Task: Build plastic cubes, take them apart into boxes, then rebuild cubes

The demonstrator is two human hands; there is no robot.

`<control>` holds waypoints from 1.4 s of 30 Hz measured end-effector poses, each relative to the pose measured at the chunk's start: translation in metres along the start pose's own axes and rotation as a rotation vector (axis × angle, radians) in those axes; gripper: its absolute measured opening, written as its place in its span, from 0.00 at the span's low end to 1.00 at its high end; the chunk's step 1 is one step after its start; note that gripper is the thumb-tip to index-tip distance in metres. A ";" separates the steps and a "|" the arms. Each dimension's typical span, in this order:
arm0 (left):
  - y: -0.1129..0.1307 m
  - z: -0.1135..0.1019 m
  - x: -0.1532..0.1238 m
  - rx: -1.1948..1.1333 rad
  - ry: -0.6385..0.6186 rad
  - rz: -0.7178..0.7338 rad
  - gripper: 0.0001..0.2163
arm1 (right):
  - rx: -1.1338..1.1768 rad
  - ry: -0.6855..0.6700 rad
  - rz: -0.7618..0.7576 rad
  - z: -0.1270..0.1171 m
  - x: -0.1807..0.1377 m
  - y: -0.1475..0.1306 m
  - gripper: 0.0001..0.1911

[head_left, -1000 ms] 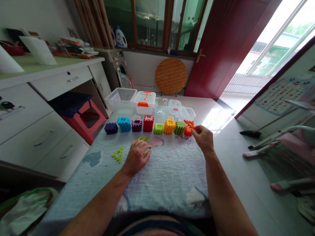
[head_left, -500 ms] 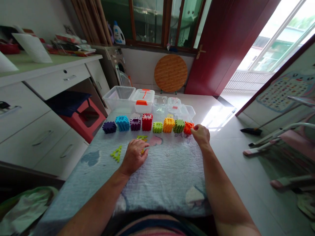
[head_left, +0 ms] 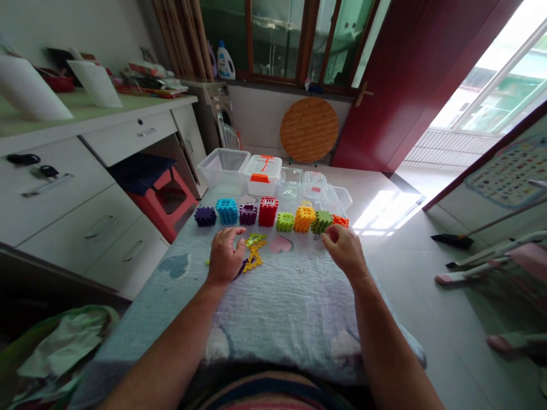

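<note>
compared with half a second ago, the left hand has shifted left, away from the flat pieces it was covering. a yellow piece and part of a dark purple piece now show just beside its thumb, with a lime piece behind them. the lime triangle at the left is now mostly hidden behind this hand. its thumb stands apart from loosely bent fingers.

the right hand has come from the side of the orange stack to in front of it and the dark green stack. its fingers and thumb are drawn together; whether they pinch anything cannot be told.

the bottle bears a label and the wall chart small pictures, too small to read.

the stacks stand in a row running left to right across the cloth-covered worktop; the red stack is tallest, its long axis upright. the yellow piece lies flat, its length slanting away from the person.
</note>
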State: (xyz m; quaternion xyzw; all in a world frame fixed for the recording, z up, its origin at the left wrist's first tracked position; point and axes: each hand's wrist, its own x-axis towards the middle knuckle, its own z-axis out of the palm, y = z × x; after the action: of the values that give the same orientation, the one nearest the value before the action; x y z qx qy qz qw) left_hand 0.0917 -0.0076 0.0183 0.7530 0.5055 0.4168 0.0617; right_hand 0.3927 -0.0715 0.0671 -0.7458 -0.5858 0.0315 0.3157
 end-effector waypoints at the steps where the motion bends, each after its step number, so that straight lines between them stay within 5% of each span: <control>1: -0.004 0.001 0.001 0.016 -0.014 -0.007 0.11 | 0.014 -0.070 -0.045 0.006 -0.006 -0.009 0.08; 4: -0.014 0.008 0.000 0.064 -0.086 -0.001 0.13 | 0.028 -0.224 -0.155 0.030 -0.022 -0.027 0.04; 10: -0.011 0.020 -0.008 0.112 -0.230 0.039 0.15 | 0.063 -0.274 -0.276 0.071 -0.038 -0.030 0.04; 17: 0.000 0.015 -0.005 0.008 -0.335 0.086 0.06 | 0.120 -0.261 -0.269 0.078 -0.040 -0.025 0.06; 23: 0.016 0.009 -0.009 -0.292 -0.532 0.145 0.10 | 0.206 -0.235 -0.340 0.079 -0.042 -0.030 0.13; 30: 0.015 0.005 -0.005 -0.255 -0.324 0.115 0.09 | 0.105 -0.312 -0.414 0.077 -0.043 -0.036 0.15; 34: 0.002 -0.008 0.005 -0.124 -0.097 -0.032 0.08 | 0.135 -0.274 -0.391 0.083 -0.042 -0.032 0.14; 37: -0.011 -0.024 0.012 -0.019 -0.059 -0.119 0.11 | 0.179 -0.199 -0.353 0.085 -0.041 -0.027 0.15; 42: -0.047 -0.054 0.010 0.174 -0.432 -0.169 0.16 | 0.169 -0.128 -0.289 0.085 -0.038 -0.018 0.13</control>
State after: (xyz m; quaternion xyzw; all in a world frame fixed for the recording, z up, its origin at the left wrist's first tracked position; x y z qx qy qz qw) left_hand 0.0228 0.0058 0.0347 0.7822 0.5756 0.1943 0.1380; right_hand 0.3303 -0.0665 -0.0034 -0.6211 -0.7012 0.0824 0.3403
